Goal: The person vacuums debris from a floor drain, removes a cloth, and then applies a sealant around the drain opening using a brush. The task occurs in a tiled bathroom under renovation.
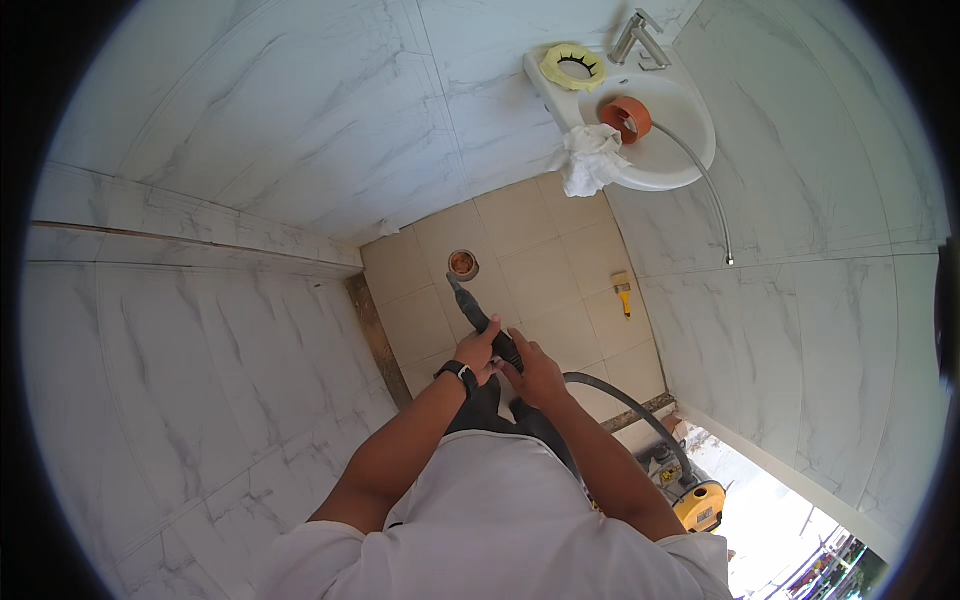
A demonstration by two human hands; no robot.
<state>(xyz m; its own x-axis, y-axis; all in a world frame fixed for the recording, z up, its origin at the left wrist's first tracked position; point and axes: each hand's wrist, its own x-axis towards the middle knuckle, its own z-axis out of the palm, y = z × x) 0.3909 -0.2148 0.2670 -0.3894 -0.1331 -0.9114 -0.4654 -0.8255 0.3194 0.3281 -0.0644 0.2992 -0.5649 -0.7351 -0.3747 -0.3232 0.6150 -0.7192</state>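
Observation:
A dark vacuum hose nozzle (470, 308) slants down in front of me, and both hands are closed around it. My left hand (478, 354), below a black wristwatch, grips it from the left side. My right hand (538, 372) wraps the ribbed part slightly farther back. The narrow tip points at a round pipe opening (463, 264) in the beige tiled floor, with reddish-brown matter inside; whether the tip touches the rim I cannot tell. A grey hose (625, 396) curves from behind my right hand to a yellow vacuum cleaner (704, 508) at the lower right.
A white washbasin (690, 165) with a metal tap (638, 40) stands at the upper right. On it rest a yellow ring (590, 58), an orange pipe piece (618, 116), a white cloth (592, 160) and a dangling flexible hose (715, 196). A yellow-handled paintbrush (623, 298) lies on the floor. Marble-look walls surround me.

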